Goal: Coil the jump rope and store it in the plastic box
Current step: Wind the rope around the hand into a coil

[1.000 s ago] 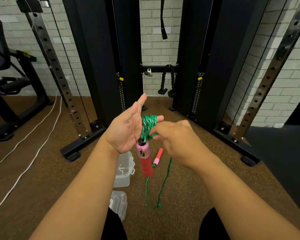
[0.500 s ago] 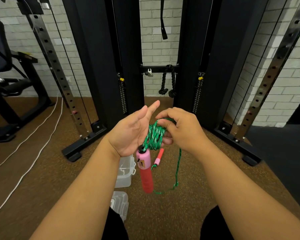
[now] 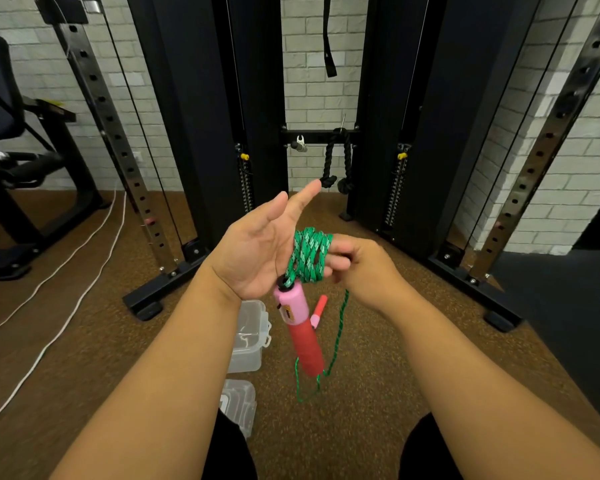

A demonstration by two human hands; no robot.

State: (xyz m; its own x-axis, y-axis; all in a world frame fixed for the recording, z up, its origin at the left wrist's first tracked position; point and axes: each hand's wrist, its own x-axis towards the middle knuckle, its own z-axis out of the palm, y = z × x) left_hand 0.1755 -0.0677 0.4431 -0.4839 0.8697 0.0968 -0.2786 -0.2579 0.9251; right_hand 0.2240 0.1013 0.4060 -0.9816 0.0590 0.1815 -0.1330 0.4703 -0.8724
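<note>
The green jump rope (image 3: 309, 256) is wound in several turns around the lower fingers of my left hand (image 3: 257, 251), whose palm faces me with thumb and forefinger spread. A pink and red handle (image 3: 298, 327) hangs from the coil. My right hand (image 3: 364, 268) pinches the loose rope beside the coil; its slack drops in a loop toward the floor (image 3: 430, 358). The second pink handle (image 3: 318, 310) lies on the floor behind. The clear plastic box (image 3: 252, 337) sits open on the floor under my left wrist, its lid (image 3: 239, 403) nearer my knees.
A black cable machine (image 3: 201, 116) with weight stacks stands straight ahead against a white brick wall. Its base feet (image 3: 153, 299) reach onto the brown floor on both sides. A white cable (image 3: 66, 306) trails across the floor at left, near a black bench.
My right hand has come down and round the front of the coil, laying another turn. The hanging loop of slack now reaches lower. My left hand has stayed in place.
</note>
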